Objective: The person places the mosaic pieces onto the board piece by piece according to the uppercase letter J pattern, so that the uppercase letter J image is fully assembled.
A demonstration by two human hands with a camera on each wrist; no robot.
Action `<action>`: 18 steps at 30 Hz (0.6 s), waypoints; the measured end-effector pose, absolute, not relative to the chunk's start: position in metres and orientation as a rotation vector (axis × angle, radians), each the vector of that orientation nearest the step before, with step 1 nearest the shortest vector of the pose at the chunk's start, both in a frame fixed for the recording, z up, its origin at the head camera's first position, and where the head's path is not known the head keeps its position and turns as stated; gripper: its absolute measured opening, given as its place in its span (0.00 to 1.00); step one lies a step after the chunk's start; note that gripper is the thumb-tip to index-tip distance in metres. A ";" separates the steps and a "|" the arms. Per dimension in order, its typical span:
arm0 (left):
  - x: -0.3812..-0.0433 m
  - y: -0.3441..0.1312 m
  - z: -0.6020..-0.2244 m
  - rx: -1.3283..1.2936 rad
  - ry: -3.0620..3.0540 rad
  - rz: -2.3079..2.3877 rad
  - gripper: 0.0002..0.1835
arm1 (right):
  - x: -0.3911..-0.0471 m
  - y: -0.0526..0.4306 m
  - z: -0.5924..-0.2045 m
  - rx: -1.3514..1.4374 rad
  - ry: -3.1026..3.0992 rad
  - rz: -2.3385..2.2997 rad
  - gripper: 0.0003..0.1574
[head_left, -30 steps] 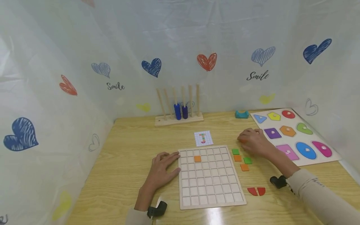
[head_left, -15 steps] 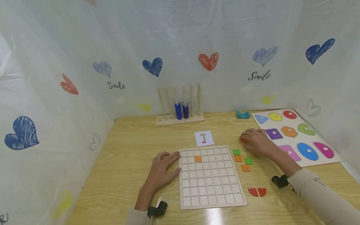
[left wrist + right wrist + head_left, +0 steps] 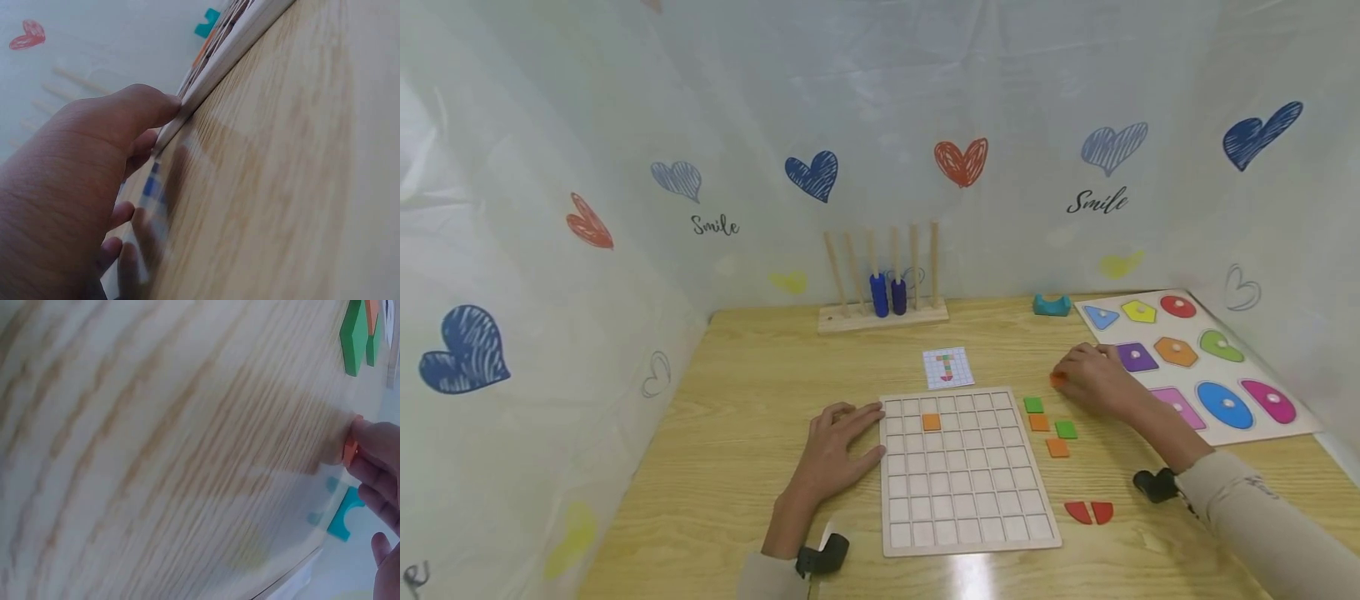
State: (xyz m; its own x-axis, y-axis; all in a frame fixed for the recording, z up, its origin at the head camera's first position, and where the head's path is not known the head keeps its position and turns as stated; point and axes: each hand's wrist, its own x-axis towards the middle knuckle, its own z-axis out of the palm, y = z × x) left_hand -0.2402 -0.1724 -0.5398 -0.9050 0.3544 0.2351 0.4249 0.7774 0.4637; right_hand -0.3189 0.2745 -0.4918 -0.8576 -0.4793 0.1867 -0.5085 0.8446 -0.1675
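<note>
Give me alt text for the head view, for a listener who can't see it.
A person's right hand pinches an orange piece while the left hand touches the edge of a gridded board holding one orange tile. Loose tiles lie right of it, a patterned card beyond.

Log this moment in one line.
left hand: touches left edge of grid board; right hand: pinches orange piece; on grid board: one orange tile; two red pieces: on table

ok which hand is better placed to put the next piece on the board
Probably the right hand: it pinches an orange piece, and the loose tiles lie on that side of the grid board. The left hand only touches the board's left edge.
</note>
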 end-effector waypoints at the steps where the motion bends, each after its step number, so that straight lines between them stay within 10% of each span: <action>1: -0.240 -0.173 -0.540 -0.625 -2.833 -0.783 0.30 | -0.319 0.273 -0.491 0.764 -2.897 0.312 0.05; 18: -0.240 -0.173 -0.539 -0.634 -2.822 -0.793 0.29 | -0.308 0.263 -0.480 0.830 -2.816 0.365 0.08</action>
State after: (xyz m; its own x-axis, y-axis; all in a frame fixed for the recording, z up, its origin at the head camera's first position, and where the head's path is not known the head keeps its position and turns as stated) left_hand -0.2404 -0.1734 -0.5389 -0.9009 0.3581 0.2453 0.4334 0.7719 0.4651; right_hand -0.3083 0.2632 -0.4798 -0.8271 -0.5072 0.2422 -0.5522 0.8136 -0.1818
